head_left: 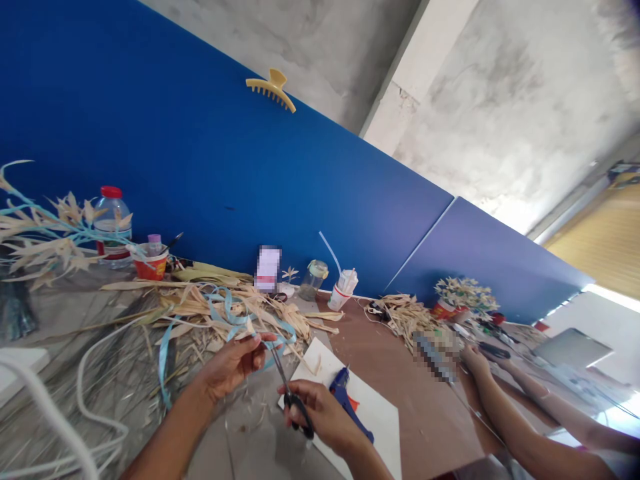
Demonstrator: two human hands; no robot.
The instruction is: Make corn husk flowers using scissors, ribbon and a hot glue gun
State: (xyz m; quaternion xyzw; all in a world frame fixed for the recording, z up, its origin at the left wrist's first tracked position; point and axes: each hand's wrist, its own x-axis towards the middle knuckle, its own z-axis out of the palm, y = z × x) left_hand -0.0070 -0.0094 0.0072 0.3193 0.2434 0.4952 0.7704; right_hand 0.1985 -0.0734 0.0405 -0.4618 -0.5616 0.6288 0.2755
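Note:
My left hand (235, 367) is closed in a pinch on a small pale piece of dried husk (250, 326), its tip pointing up. My right hand (325, 413) grips black-handled scissors (295, 405), with fingers in the handle loops. The blades point up and left, close beside my left fingertips; I cannot tell whether they touch the husk. Behind my hands lies a heap of dried husks (193, 300) with light blue ribbon (165, 353) looped through it. To the right of the scissors, a blue glue gun (345, 400) rests on a white board (383, 420).
A red-capped bottle (113, 227), a red cup (150, 267), a glass jar (314, 280) and a paper cup with a straw (340, 297) stand along the blue partition (200, 167). A white cable (83, 373) curves at left. A co-worker's arms (495, 400) reach in at right.

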